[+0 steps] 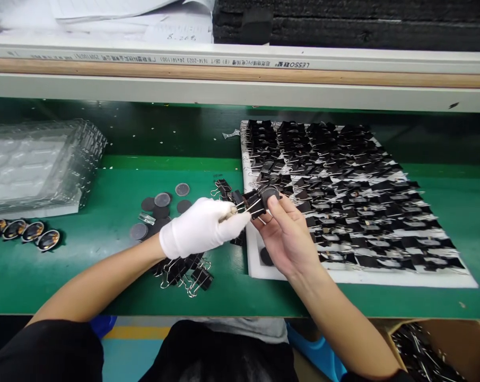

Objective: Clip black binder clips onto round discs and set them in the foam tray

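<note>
My left hand (pixel 206 225), in a white glove, pinches the wire handles of a black binder clip (pixel 258 208). Bare, my right hand (pixel 285 231) grips a dark round disc (pixel 270 195) between thumb and fingers, at the clip's jaws. Whether the clip has closed on the disc I cannot tell. Below and left of the gloved hand lies a pile of loose binder clips (pixel 202 277). Several round discs (pixel 162 199) rest on the green table left of the glove. More clips (pixel 223 187) lie just beyond my fingertips.
A white board (pixel 259 270) carries dense rows of black clips at the right. Stacked clear trays (pixel 33 170) and several round dark lenses (pixel 48 240) are at the left. A ledge (pixel 240 87) crosses above the table; a cardboard box of clips (pixel 462 345) stands lower right.
</note>
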A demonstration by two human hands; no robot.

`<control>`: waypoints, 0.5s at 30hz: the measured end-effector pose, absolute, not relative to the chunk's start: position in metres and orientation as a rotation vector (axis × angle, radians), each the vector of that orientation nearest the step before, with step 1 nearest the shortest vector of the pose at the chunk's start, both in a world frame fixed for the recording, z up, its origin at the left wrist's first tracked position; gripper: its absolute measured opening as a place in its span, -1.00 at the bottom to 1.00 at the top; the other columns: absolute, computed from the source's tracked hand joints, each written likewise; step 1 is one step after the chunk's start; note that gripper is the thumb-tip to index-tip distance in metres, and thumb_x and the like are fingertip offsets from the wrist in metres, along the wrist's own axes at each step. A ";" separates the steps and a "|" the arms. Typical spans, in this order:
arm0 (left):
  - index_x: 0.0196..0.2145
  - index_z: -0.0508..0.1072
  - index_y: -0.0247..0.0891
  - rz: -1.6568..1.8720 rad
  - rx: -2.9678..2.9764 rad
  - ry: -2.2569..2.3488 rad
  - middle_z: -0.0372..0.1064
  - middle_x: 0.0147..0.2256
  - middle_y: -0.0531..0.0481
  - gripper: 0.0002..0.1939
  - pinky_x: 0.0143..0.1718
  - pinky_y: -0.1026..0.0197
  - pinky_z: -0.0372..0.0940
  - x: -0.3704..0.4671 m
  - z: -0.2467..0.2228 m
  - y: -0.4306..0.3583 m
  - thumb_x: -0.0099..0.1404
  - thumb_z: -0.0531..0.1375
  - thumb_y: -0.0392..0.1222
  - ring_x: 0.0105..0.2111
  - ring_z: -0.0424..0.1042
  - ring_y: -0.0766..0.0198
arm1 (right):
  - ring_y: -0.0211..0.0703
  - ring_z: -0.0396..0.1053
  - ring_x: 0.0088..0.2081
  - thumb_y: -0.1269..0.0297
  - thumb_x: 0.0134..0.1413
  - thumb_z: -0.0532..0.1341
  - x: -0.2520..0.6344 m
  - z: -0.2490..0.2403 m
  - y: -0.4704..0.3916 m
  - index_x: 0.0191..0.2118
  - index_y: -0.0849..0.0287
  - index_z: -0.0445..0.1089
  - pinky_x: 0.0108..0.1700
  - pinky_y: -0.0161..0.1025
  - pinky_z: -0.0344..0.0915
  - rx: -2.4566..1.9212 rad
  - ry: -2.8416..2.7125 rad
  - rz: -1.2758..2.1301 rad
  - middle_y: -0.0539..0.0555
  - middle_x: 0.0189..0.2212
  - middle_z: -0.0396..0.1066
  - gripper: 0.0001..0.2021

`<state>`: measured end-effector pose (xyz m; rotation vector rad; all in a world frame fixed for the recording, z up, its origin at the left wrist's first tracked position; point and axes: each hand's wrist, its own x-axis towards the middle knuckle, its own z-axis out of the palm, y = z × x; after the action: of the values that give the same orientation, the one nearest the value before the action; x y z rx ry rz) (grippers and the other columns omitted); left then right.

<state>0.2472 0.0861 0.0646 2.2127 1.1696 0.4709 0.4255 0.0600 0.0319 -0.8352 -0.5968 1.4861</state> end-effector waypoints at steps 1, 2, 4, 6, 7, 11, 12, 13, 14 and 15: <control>-0.56 0.25 -0.23 0.427 2.242 1.152 0.19 -0.59 0.12 -0.51 -0.45 0.24 0.05 0.244 0.068 0.088 0.44 -0.03 0.10 -0.55 0.17 0.37 | -0.29 0.46 -0.26 0.16 0.01 0.49 0.425 0.032 0.060 -0.22 0.04 0.57 -0.16 -0.24 0.46 -0.832 -0.579 1.491 -0.06 -0.22 0.54 -0.79; -0.54 0.28 -0.23 0.381 2.288 1.125 0.20 -0.58 0.11 -0.51 -0.45 0.24 0.05 0.240 0.072 0.091 0.46 -0.04 0.11 -0.54 0.19 0.36 | -0.28 0.46 -0.24 0.17 0.01 0.49 0.426 0.033 0.061 -0.23 0.05 0.56 -0.19 -0.25 0.46 -0.822 -0.557 1.496 -0.06 -0.21 0.54 -0.80; -0.48 0.34 -0.22 0.311 2.407 1.121 0.22 -0.56 0.10 -0.49 -0.44 0.22 0.03 0.229 0.080 0.099 0.49 -0.09 0.10 -0.53 0.21 0.34 | -0.29 0.45 -0.25 0.20 -0.01 0.49 0.429 0.036 0.064 -0.26 0.06 0.54 -0.27 -0.31 0.42 -0.797 -0.498 1.505 -0.07 -0.24 0.53 -0.80; -0.50 0.36 -0.21 0.269 2.536 1.268 0.16 -0.60 0.09 -0.45 -0.46 0.20 -0.04 0.218 0.086 0.105 0.49 -0.09 0.15 -0.56 0.18 0.33 | -0.35 0.40 -0.32 0.21 -0.05 0.50 0.434 0.040 0.068 -0.27 0.06 0.52 -0.34 -0.36 0.36 -0.771 -0.426 1.505 -0.11 -0.31 0.49 -0.77; -0.53 0.35 -0.22 0.235 2.600 1.361 0.12 -0.62 0.09 -0.43 -0.47 0.19 -0.08 0.215 0.087 0.106 0.47 -0.07 0.20 -0.58 0.15 0.33 | -0.38 0.37 -0.36 0.21 -0.07 0.51 0.436 0.041 0.070 -0.27 0.06 0.51 -0.36 -0.38 0.33 -0.758 -0.400 1.507 -0.13 -0.35 0.46 -0.76; -0.58 0.38 -0.25 -0.041 2.854 1.421 0.15 -0.65 0.02 -0.36 -0.48 0.19 -0.15 0.226 0.075 0.093 0.36 0.03 0.35 -0.60 0.20 0.28 | -0.37 0.36 -0.36 0.18 -0.08 0.50 0.440 0.042 0.074 -0.32 0.04 0.47 -0.34 -0.36 0.32 -0.728 -0.385 1.526 -0.15 -0.37 0.44 -0.76; -0.57 0.41 -0.27 -0.107 2.864 1.428 0.19 -0.65 -0.01 -0.39 -0.48 0.20 -0.13 0.233 0.070 0.087 0.38 0.04 0.29 -0.60 0.25 0.24 | -0.36 0.36 -0.35 0.19 -0.07 0.50 0.440 0.042 0.073 -0.33 0.04 0.45 -0.33 -0.35 0.33 -0.729 -0.385 1.534 -0.14 -0.36 0.44 -0.76; -0.56 0.43 -0.29 -0.157 2.852 1.454 0.22 -0.64 -0.05 -0.45 -0.48 0.19 -0.11 0.239 0.066 0.081 0.40 0.06 0.17 -0.60 0.29 0.19 | -0.35 0.37 -0.33 0.19 -0.06 0.50 0.439 0.042 0.072 -0.33 0.04 0.45 -0.31 -0.34 0.35 -0.731 -0.388 1.539 -0.14 -0.36 0.44 -0.76; -0.56 0.45 -0.32 -0.183 2.833 1.486 0.25 -0.64 -0.10 -0.52 -0.49 0.19 -0.09 0.244 0.063 0.077 0.40 0.07 0.02 -0.59 0.33 0.15 | -0.33 0.38 -0.32 0.19 -0.06 0.49 0.439 0.042 0.072 -0.33 0.04 0.44 -0.30 -0.33 0.36 -0.733 -0.403 1.543 -0.13 -0.35 0.44 -0.77; -0.57 0.45 -0.34 -0.177 2.823 1.520 0.27 -0.63 -0.13 -0.59 -0.49 0.19 -0.07 0.247 0.062 0.074 0.38 0.07 -0.12 -0.58 0.36 0.11 | -0.31 0.38 -0.31 0.17 -0.05 0.48 0.438 0.043 0.071 -0.32 0.04 0.44 -0.30 -0.32 0.37 -0.735 -0.433 1.548 -0.11 -0.35 0.44 -0.77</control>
<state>0.2469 0.0740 0.0620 2.8234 1.5203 -0.1765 0.4380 0.0706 0.0429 -0.7348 -0.4330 1.5479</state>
